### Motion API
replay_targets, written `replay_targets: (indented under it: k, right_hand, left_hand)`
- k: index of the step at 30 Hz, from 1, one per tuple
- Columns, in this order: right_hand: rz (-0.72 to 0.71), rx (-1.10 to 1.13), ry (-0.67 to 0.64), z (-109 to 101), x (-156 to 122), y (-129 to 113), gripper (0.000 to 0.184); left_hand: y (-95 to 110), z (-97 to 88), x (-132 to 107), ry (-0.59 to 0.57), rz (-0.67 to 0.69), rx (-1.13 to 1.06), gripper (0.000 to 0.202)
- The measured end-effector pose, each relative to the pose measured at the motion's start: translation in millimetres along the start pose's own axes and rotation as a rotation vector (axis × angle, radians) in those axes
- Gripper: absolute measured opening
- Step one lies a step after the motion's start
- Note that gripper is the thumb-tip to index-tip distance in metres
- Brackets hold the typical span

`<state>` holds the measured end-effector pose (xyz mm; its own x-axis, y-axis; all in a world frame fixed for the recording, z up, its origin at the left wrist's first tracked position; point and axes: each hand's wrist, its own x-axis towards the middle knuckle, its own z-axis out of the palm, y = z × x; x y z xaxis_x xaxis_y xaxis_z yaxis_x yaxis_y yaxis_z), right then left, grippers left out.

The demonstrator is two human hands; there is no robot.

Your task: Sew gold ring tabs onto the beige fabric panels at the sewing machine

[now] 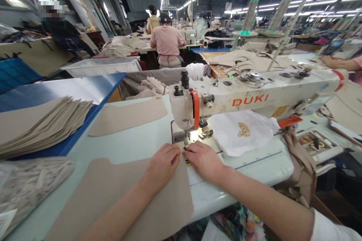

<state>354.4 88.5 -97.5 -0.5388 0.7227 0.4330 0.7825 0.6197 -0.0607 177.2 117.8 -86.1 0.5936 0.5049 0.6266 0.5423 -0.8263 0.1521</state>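
A large beige fabric piece [169, 203] lies flat on the pale sewing table, its upper corner under the needle area of the white sewing machine [220, 92]. My left hand [164, 160] rests on that corner with fingers curled and pinched at the fabric's edge. Close beside it, my right hand [203, 160] has its fingertips pressed together at the same edge, just in front of the lit presser foot [190, 135]. A small dark bit shows between the two hands, too small to name.
A second beige piece [130, 116] lies behind. On the left, a stack of cut pieces [42, 124] sits on a blue table, above a plastic bag [34, 184]. White cloth with gold rings [243, 130] lies right of the needle; a parts tray [316, 145] stands farther right. Co-workers sit beyond.
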Motion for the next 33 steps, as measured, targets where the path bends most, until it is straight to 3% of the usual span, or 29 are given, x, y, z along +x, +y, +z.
replay_targets:
  k: [6, 15, 18, 24, 33]
  right_hand:
    - [-0.048, 0.007, -0.019, -3.8, -0.9, 4.4, 0.011]
    - [-0.340, 0.000, -0.142, -39.3, -42.3, -5.6, 0.016]
    - [-0.343, -0.006, -0.085, -32.3, -38.1, -9.8, 0.015]
    - [-0.182, 0.056, 0.077, -5.6, -19.2, -14.3, 0.008]
    - [-0.223, 0.049, 0.042, -0.1, -22.7, -18.8, 0.012]
  left_hand:
    - [-0.4, 0.0, 0.2, -0.018, 0.024, 0.016, 0.019]
    - [0.0, -1.4, 0.1, 0.001, 0.034, 0.018, 0.020]
    - [0.5, -1.5, 0.6, 0.002, 0.034, 0.027, 0.022]
    - [-1.9, 1.6, -2.9, -0.006, 0.051, 0.049, 0.020]
    - [0.6, 1.9, -3.0, 0.000, 0.089, 0.092, 0.023]
